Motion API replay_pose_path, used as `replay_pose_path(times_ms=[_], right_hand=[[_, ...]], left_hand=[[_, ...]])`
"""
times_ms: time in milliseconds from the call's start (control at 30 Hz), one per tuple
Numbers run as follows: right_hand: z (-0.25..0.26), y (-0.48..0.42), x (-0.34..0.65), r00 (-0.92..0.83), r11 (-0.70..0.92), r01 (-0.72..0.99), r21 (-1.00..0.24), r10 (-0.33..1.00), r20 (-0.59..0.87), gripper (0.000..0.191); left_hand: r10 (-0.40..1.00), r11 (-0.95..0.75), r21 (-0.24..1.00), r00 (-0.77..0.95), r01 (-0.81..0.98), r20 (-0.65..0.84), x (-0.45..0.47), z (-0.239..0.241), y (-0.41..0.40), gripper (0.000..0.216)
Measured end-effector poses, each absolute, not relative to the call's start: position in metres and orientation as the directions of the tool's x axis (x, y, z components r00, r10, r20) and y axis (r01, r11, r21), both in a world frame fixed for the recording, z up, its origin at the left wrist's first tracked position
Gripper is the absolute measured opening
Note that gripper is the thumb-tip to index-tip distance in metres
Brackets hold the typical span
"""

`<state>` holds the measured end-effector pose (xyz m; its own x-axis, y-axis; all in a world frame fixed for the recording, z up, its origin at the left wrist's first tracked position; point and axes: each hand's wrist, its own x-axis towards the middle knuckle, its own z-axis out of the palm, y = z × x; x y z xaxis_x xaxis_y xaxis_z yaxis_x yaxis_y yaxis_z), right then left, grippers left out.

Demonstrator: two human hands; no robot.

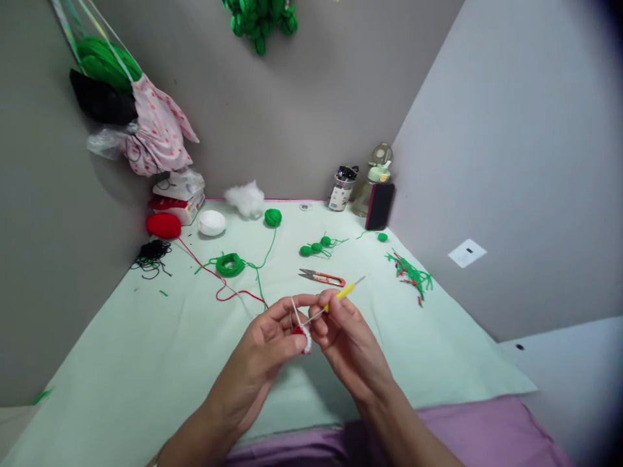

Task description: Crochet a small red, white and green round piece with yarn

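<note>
Above the pale green table cover (146,363), the left hand (272,337) pinches a small red-and-white crochet piece (304,337) between thumb and fingertips, steadying it so the right hand (341,331), fingers closed round the yellow-handled crochet hook (335,299), can work its tip into the stitches.

Both forearms reach in from below and meet at the middle. The left hand (272,337) pinches with curled fingers; the right hand (341,331) seems closed in a pencil-like grip, fingertips touching the left's.
</note>
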<state>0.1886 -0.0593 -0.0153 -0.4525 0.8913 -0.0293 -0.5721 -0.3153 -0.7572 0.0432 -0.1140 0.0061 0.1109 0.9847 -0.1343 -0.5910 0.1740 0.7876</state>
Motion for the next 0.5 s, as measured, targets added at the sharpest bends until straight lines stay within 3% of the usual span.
replay_pose_path(times_ms=[133,267,367,500], right_hand=[[-0.018,-0.049,0.174,-0.318,-0.062,-0.461,-0.885,0.943,0.099,0.016],[-0.011,-0.025,0.161,-0.316,0.167,-0.294,-0.941,0.912,0.261,0.008],[-0.007,-0.003,0.152,-0.373,0.139,-0.242,-0.960,0.900,0.224,0.003],[-0.011,0.020,0.142,-0.379,-0.022,-0.248,-0.969,0.922,0.076,0.005]], left_hand=[[0.977,0.083,0.931,-0.154,-0.357,-0.146,0.038,0.001,-0.099,0.040],[0.966,0.044,0.953,-0.231,-0.300,-0.117,0.024,-0.004,-0.074,0.046],[0.956,0.038,0.963,-0.270,-0.268,-0.113,0.008,-0.004,-0.055,0.046],[0.923,0.014,1.000,-0.384,0.013,-0.007,-0.011,-0.003,-0.038,0.041]])
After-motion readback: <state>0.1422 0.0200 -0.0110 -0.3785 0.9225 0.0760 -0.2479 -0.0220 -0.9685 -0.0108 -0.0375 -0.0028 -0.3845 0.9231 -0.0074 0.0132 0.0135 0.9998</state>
